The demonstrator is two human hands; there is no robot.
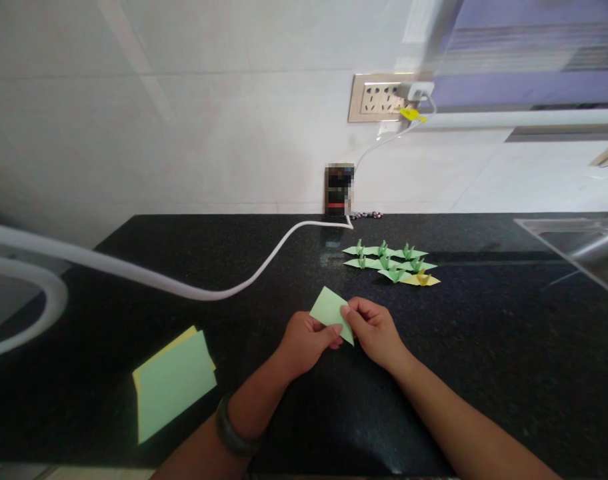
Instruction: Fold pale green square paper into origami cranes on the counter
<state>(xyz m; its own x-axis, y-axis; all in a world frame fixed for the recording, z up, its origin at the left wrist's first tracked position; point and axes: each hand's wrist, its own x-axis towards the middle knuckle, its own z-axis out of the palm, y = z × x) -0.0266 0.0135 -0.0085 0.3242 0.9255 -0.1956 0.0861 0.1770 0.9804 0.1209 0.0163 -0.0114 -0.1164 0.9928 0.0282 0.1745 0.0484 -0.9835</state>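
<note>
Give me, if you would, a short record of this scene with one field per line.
Left hand: pinching the paper's lower edge
Right hand: gripping the paper's right side
Green paper: small piece, held in both hands above the counter
Counter: black, speckled
Paper birds: eight, in three rows beyond the hands; seven green, one yellow
Sheets: left of the hands, green over yellow
Outlet panel: on the wall, white plug inserted
Sink: right edge, partly in view
</note>
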